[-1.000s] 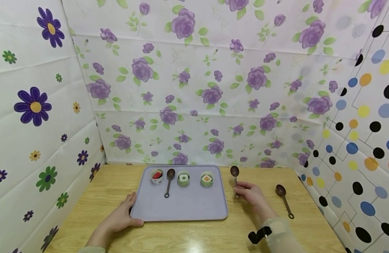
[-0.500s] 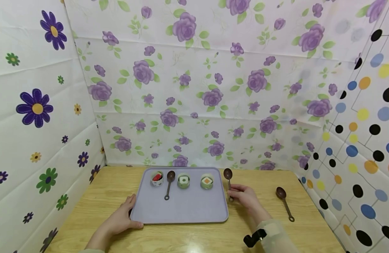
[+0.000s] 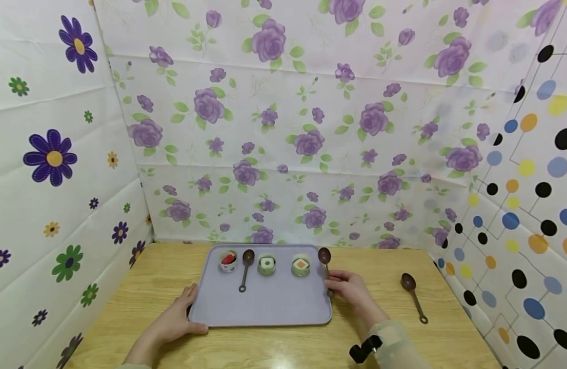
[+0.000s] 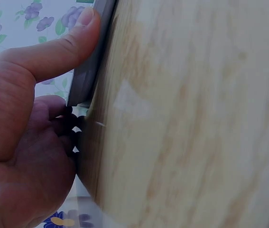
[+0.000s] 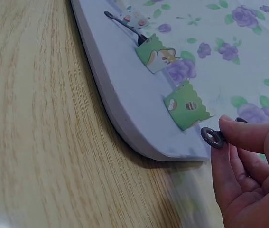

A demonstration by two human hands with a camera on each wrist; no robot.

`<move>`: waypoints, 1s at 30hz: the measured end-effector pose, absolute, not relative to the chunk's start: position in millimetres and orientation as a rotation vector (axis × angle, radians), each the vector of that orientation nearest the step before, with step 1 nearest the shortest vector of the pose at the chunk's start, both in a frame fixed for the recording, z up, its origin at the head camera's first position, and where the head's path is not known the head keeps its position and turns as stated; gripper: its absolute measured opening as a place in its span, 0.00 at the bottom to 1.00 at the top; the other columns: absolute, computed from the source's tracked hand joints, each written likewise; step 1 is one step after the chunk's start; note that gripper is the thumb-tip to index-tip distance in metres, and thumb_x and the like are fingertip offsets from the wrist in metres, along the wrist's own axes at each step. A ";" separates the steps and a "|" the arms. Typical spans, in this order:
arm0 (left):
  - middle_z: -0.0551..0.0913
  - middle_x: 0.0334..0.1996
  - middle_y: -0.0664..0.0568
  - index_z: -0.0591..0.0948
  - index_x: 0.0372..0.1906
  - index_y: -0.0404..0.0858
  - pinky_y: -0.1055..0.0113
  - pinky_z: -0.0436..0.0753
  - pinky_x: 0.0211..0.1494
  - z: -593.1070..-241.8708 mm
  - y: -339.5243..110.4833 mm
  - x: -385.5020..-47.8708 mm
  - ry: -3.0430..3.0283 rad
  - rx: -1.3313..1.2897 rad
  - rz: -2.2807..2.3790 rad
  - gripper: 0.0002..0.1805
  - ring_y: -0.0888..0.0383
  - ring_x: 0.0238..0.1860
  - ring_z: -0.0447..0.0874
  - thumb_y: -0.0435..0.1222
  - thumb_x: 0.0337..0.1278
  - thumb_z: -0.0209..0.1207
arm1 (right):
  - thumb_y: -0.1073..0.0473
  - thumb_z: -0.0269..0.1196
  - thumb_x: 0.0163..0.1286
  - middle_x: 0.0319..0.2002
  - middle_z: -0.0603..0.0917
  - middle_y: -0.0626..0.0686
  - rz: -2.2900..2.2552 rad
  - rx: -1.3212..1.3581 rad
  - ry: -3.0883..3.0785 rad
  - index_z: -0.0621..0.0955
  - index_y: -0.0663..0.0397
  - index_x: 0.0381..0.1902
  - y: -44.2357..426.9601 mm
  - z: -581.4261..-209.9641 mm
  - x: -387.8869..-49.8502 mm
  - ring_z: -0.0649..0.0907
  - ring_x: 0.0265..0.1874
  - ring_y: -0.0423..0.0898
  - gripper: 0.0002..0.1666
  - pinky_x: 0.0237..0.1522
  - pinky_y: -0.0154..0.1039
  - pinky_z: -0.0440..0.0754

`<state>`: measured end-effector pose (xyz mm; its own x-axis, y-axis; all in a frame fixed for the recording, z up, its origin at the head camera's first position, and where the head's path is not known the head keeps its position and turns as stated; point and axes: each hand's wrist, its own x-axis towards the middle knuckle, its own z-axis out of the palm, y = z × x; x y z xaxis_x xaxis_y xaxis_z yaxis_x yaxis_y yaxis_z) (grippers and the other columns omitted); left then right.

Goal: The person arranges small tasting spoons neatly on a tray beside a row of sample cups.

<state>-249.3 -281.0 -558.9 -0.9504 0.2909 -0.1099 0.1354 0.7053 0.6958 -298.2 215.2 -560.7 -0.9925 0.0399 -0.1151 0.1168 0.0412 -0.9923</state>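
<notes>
My right hand [image 3: 352, 291] pinches the handle of a dark brown spoon [image 3: 324, 255] between thumb and fingers, above the right rim of the lavender tray [image 3: 265, 310]. The ring at the handle's end [image 5: 212, 137] shows beside the thumb in the right wrist view. My left hand [image 3: 175, 315] holds the tray's near left corner; its thumb [image 4: 79, 38] lies along the front edge. On the tray stand a white patterned cup [image 3: 228, 266] with a red piece and two green cups, the middle one [image 3: 267, 266] and the right one [image 3: 301, 267], each with a white piece. A second spoon [image 3: 245, 271] lies between the first two cups.
A third brown spoon [image 3: 413, 297] lies on the wooden table [image 3: 376, 259] at the right. Floral cloth [image 3: 283, 128] hangs behind the table, and patterned cloths hang at both sides.
My right hand has moved left with the spoon, from beside the tray to over its right rim. The left hand and the tray have stayed in place.
</notes>
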 end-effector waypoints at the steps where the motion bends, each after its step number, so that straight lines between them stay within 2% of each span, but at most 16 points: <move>1: 0.46 0.82 0.22 0.51 0.81 0.19 0.25 0.45 0.77 -558.8 -281.0 -249.1 2.701 0.341 1.077 0.73 0.23 0.81 0.38 0.51 0.43 0.84 | 0.72 0.72 0.68 0.56 0.86 0.72 -2.130 0.167 2.226 0.80 0.79 0.63 214.1 -561.0 -297.8 0.89 0.43 0.46 0.27 0.44 0.38 0.89; 8: 0.46 0.82 0.22 0.51 0.81 0.18 0.24 0.45 0.77 -556.5 -280.7 -247.1 2.703 0.338 1.068 0.72 0.22 0.81 0.38 0.49 0.44 0.84 | 0.70 0.73 0.67 0.54 0.88 0.69 -2.093 0.169 2.239 0.81 0.77 0.63 208.1 -565.0 -298.1 0.90 0.43 0.47 0.27 0.45 0.39 0.90; 13: 0.45 0.82 0.22 0.50 0.81 0.19 0.25 0.44 0.77 -557.3 -280.5 -249.1 2.692 0.335 1.077 0.72 0.22 0.81 0.37 0.50 0.45 0.84 | 0.70 0.72 0.69 0.56 0.87 0.71 -2.097 0.163 2.219 0.80 0.78 0.63 206.8 -562.2 -299.4 0.90 0.42 0.47 0.27 0.46 0.41 0.90; 22: 0.44 0.82 0.22 0.49 0.81 0.19 0.25 0.43 0.78 -555.8 -280.0 -249.9 2.691 0.334 1.071 0.73 0.23 0.81 0.37 0.51 0.43 0.84 | 0.69 0.72 0.69 0.55 0.87 0.69 -2.066 0.183 2.234 0.82 0.74 0.63 203.2 -556.5 -297.8 0.89 0.43 0.45 0.26 0.46 0.41 0.89; 30: 0.45 0.82 0.22 0.50 0.82 0.19 0.25 0.44 0.78 -558.3 -280.7 -250.0 2.687 0.329 1.068 0.73 0.23 0.81 0.37 0.52 0.43 0.84 | 0.69 0.73 0.69 0.53 0.88 0.66 -2.059 0.149 2.265 0.82 0.74 0.62 197.2 -555.4 -295.7 0.88 0.41 0.44 0.25 0.42 0.38 0.89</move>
